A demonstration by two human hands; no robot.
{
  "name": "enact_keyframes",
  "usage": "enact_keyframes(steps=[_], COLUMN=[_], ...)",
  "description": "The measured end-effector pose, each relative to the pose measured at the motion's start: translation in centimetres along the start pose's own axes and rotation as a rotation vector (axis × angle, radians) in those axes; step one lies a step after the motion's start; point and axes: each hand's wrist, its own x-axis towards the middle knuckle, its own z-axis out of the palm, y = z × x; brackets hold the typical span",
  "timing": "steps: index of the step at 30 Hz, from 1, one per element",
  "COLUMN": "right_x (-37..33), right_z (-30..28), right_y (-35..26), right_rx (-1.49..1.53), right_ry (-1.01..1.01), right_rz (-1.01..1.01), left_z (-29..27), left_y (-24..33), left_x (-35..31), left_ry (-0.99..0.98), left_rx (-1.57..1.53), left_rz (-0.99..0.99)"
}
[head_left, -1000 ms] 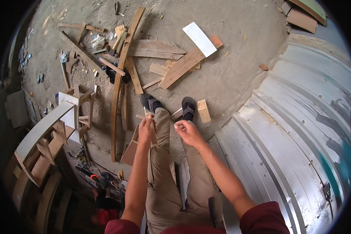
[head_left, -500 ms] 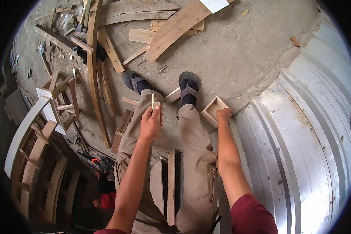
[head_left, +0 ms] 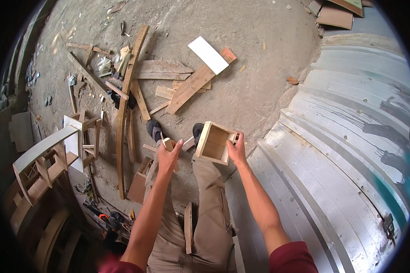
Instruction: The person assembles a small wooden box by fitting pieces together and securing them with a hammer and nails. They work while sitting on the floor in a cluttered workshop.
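My right hand (head_left: 236, 151) grips the right wall of a small open wooden box (head_left: 216, 142), its thumb inside the rim. The box is held up above my right knee and foot, with its hollow side turned toward me. To its left, my left hand (head_left: 167, 156) is closed round small pieces of wood (head_left: 168, 144), whose ends stick out past the fingers. My left thumb points up toward the box, and the two hands are apart. Below the hands are my knees in brown trousers, with an upright wooden board (head_left: 188, 227) between my legs.
Planks (head_left: 196, 88) and a white board (head_left: 208, 54) lie on the concrete floor ahead. One long beam (head_left: 125, 109) runs along the left. Wooden frames with white tops (head_left: 50, 141) stand at far left. Ribbed metal sheeting (head_left: 305, 182) rises close on my right.
My right hand has lifted the box from beside the metal sheeting and brought it left, in front of me. My left hand still holds the wood pieces. The view has tilted up.
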Motion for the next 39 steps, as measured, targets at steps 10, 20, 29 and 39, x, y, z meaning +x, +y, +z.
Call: enact_keyframes(steps=[10, 20, 29, 39], right_x=[-11.1, -16.5, -20.6, -29.2], right_z=[9.3, 18.0, 34.4, 53.2], right_y=[-13.0, -15.7, -23.6, -32.6], right_rx=[0.046, 0.053, -0.086, -0.417], right_ry=[-0.239, -0.594, -0.665, -0.844], right_rz=[-0.214, -0.079, 0.059, -0.491], left_z=[-8.1, -22.3, -38.1, -45.2], left_y=[1.7, -4.7, -6.4, -11.7], left_x=[-6.7, -8.8, -6.5, -13.0], left_ry=[-0.133, -0.138, 0.190, 0.764], left_rx=[-0.034, -0.444, -0.456, -0.942], left_rz=[-0.027, -0.155, -0.168, -0.297])
